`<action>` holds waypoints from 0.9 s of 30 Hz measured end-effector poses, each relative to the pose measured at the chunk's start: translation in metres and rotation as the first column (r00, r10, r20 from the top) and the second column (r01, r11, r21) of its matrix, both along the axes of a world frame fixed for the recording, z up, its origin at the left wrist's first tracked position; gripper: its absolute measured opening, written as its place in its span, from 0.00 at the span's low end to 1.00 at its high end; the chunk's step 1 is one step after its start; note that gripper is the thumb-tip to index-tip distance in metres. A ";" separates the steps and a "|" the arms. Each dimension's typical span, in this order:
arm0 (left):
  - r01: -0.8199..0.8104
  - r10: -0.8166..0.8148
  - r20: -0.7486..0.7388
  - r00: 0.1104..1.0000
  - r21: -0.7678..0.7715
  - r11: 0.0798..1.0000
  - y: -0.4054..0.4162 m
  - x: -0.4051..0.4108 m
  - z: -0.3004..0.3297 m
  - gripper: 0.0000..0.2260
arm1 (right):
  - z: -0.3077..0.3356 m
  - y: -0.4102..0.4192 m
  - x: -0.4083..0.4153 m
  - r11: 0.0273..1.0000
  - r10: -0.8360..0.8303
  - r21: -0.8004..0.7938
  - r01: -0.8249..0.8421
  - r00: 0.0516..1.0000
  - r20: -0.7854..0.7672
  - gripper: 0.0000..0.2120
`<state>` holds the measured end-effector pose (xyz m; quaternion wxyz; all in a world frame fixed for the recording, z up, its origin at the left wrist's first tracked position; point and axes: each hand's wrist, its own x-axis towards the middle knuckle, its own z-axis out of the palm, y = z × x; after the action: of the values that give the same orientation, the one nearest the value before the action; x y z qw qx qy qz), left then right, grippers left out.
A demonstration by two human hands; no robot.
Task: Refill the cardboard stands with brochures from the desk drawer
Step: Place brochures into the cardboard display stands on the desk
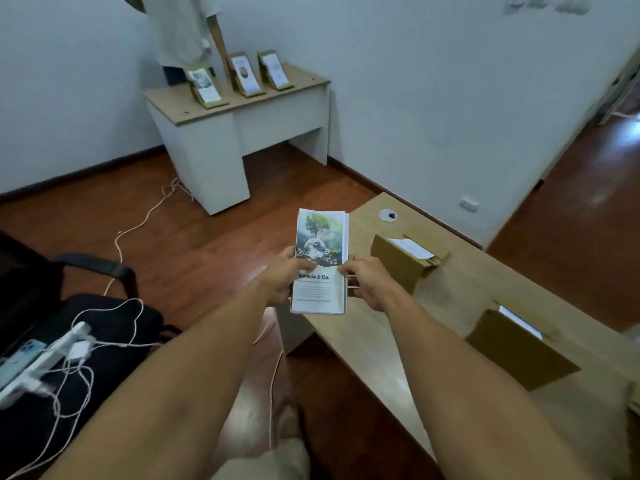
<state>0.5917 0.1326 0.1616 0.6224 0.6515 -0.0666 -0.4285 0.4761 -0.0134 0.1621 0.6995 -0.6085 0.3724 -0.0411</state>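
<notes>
I hold a stack of brochures (320,261) with a tree-and-globe cover upright in front of me, above the left end of the near desk (450,296). My left hand (284,277) grips its left edge and my right hand (367,280) grips its right edge. Two cardboard stands (401,261) (519,348) sit on the near desk, seen from behind, each with a little paper showing in its slot. Three more cardboard stands (204,88) (244,76) (273,71) with brochures stand on the far small table (304,77) by the wall.
A black office chair (86,306) at left carries a phone and tangled white cables (69,355). Another cable runs over the wooden floor (145,216). A person stands behind the far table (180,29). A doorway opens at the far right (623,98).
</notes>
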 end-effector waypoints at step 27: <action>0.033 -0.029 -0.043 0.999 0.106 0.994 0.043 0.446 -0.025 0.15 | -0.045 0.034 0.454 0.996 0.016 0.086 -0.014 1.000 -0.026 0.07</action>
<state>1.0374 0.1757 0.1361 0.5811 0.6739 -0.0409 -0.4544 0.9298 0.0208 0.1170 0.7202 -0.5813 0.3786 -0.0120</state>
